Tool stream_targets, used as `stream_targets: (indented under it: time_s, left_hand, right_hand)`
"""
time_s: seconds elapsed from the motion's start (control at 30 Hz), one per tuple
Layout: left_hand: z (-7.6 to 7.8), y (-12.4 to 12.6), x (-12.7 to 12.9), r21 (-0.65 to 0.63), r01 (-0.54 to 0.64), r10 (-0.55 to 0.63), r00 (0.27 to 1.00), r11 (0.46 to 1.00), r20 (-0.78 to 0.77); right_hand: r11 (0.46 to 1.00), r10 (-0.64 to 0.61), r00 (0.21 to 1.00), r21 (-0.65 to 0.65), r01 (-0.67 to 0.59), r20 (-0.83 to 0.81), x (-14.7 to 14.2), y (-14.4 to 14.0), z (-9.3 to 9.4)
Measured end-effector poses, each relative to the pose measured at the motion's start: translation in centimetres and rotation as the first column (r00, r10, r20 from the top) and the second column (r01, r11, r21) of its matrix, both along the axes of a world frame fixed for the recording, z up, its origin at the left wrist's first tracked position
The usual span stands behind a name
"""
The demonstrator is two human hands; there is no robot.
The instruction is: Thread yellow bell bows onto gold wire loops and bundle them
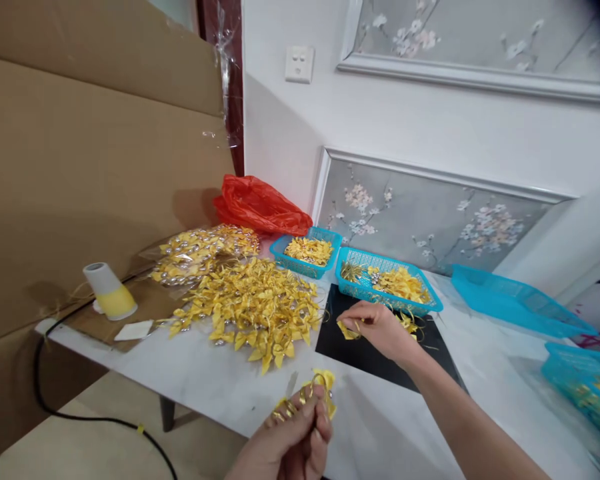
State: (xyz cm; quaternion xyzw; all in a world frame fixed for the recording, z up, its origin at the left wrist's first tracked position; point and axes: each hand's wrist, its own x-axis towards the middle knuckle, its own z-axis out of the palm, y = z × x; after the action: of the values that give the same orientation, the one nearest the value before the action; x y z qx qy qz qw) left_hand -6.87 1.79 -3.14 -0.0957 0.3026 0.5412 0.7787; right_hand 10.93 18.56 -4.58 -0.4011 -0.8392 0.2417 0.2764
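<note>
Many yellow bows already heaped on the counter, more loose pieces waiting in the baskets.
The left hand (300, 427), near, is pinched shut on a yellow bow (320, 390); the right hand (380, 330) nips a yellow piece (349, 331) over the black mat (375, 357), with the bow pile (253, 310) far left and the blue baskets (387, 287) behind part-filled.

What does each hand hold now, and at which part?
The left hand pinches a small yellow ribbon bow at its lower edge. The right hand grips another small yellow ribbon piece by fingertips; the exact part cannot be told.
</note>
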Motion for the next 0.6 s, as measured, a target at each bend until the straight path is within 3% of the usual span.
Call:
stream_targets:
  time_s: [0.13,0.33,0.6]
  left_hand:
    - [0.2,0.2,-0.1,0.001,-0.010,0.010,0.998,1.000,-0.057]
    - [-0.7,0.6,0.1,0.020,-0.013,0.013,0.999,1.000,-0.041]
    - [-1.1,0.9,0.4,0.036,-0.036,0.038,0.997,0.999,-0.062]
  right_hand:
    - [1.000,0.004,0.999,0.026,-0.003,-0.046,0.2,-1.7,0.5]
    - [0.994,-0.030,0.999,0.108,0.028,0.017,-1.2,-4.8,2.6]
    - [0.993,-0.091,0.995,0.072,0.089,0.029,-3.7,-6.6,3.6]
